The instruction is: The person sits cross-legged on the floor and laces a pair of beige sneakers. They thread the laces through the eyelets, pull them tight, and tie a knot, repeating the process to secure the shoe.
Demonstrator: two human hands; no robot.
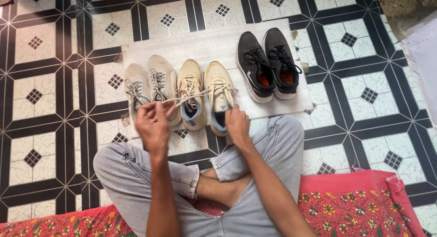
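The left hand (152,123) is pinching a thin cream shoelace (191,97) taut; the right hand (236,123) is pressing closed on the heel of the cream mesh sneaker (219,96) it runs to. The lace looks soft and slippery, best gripped near its tip. Beside the grip, beige sneakers (148,84) are crowding in; black sneakers (268,64) are sitting beyond the held shoe.

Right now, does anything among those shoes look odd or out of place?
Only the cream shoe: its lace is pulled sideways across its partner to the left hand. Other pairs sit neat.
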